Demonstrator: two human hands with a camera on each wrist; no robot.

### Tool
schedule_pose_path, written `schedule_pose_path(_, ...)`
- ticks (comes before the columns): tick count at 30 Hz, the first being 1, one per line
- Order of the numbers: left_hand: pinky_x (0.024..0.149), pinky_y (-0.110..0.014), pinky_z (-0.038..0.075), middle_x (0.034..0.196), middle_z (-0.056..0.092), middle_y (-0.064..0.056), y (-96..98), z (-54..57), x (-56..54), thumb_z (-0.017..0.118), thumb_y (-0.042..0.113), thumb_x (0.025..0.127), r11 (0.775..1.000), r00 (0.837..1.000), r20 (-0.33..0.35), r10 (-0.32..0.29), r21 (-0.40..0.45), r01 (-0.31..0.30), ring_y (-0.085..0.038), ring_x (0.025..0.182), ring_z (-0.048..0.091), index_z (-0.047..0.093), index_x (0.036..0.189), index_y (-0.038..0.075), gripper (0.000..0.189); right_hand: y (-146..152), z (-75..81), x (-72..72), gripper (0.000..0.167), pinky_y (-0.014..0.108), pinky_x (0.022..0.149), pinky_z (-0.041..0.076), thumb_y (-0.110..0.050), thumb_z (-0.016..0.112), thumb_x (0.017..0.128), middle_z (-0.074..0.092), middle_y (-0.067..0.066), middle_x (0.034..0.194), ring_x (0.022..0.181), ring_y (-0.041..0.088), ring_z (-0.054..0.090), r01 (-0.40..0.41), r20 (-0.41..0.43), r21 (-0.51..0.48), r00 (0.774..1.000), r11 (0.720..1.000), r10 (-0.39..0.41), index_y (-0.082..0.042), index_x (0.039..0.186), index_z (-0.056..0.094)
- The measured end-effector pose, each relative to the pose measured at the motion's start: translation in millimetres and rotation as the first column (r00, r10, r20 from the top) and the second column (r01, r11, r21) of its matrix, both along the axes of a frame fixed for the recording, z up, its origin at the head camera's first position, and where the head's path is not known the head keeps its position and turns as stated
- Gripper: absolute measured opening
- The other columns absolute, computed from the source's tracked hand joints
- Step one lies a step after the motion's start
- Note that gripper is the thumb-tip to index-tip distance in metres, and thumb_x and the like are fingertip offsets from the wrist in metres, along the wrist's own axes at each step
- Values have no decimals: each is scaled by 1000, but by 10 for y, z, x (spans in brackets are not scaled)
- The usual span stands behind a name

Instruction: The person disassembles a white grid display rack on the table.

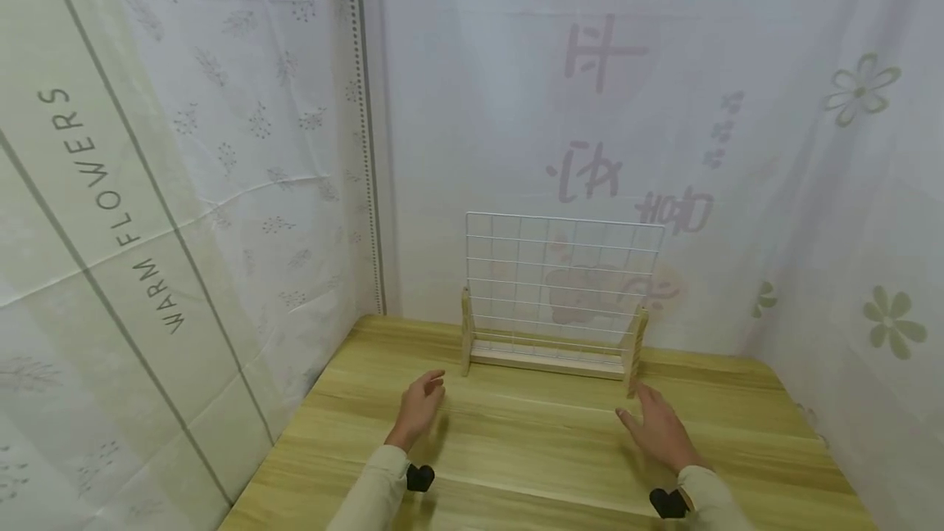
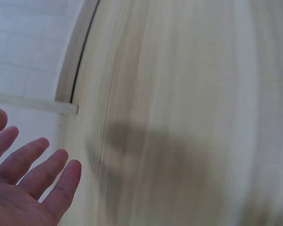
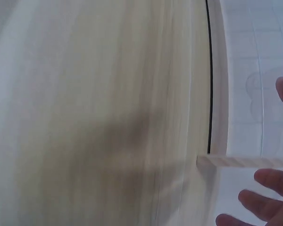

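Note:
A white wire grid rack (image 1: 564,285) stands upright near the back of the table, held between two wooden side posts joined by a wooden base bar (image 1: 546,359). My left hand (image 1: 420,408) hovers over the wood just in front of the rack's left post (image 1: 466,330), fingers spread and holding nothing. Over on the other side, my right hand (image 1: 660,428) reaches toward the right post (image 1: 636,351), its fingertips close to that post's foot and its palm bare. In the left wrist view the fingers (image 2: 47,174) are extended; in the right wrist view several fingertips (image 3: 273,181) show beside the post.
The wood-grain table (image 1: 531,457) runs back to a white printed curtain (image 1: 472,121). Another curtain with lettering (image 1: 147,211) hangs along the left edge, and a flowered one (image 1: 870,211) along the right. A black wrist device (image 1: 420,478) sits at each sleeve.

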State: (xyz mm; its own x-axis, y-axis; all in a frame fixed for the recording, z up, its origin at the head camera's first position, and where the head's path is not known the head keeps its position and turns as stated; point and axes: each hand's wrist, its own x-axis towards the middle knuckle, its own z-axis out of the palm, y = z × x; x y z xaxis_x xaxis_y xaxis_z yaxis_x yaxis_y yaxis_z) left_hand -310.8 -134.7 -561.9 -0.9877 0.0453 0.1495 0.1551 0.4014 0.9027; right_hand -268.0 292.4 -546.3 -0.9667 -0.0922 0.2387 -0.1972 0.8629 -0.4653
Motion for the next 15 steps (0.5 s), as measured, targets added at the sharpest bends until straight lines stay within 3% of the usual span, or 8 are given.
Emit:
schedule_pose_path(4,96,-51,56,136,61,-28,14,61,-162,49,12,104,1000,999,24,27,-6,-27,-41,122,62,56,139,0,38,71,89,-114,61,69,100,43,-30,59,101,47,39,142,127,58,47,13,17,-6,1000,1000,-13,10,143,41)
schedule_pose_path(9,100,-52,53,139,59,-26,19,196,-319,48,14,104,999,998,43,45,-16,-44,-41,126,60,55,141,2,39,111,215,-254,65,69,104,41,-30,54,103,44,39,146,130,58,45,37,31,-20,999,999,-36,13,148,34)
schedule_pose_path(15,105,-55,50,144,57,-23,68,354,-435,46,19,105,999,998,52,33,-24,-32,-41,132,54,52,145,5,42,160,342,-376,71,68,105,42,-30,51,105,40,41,147,130,58,46,45,68,-37,997,998,-42,15,152,23)
